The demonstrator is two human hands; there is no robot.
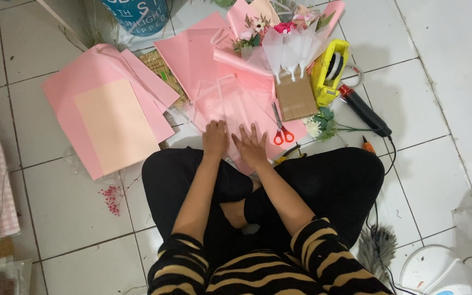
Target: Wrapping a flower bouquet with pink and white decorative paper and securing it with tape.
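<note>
Lying flat on the floor tiles before the crossed legs, a pink wrapping sheet (230,106) is pressed by the left hand (215,137) and right hand (252,145), both open-palmed, while the bouquet (279,38) is left unwrapped beyond it.

head view, looking steeply down, close

Pink paper sheets (110,104), orange-handled scissors (281,131), yellow tape dispenser (326,74).
</note>
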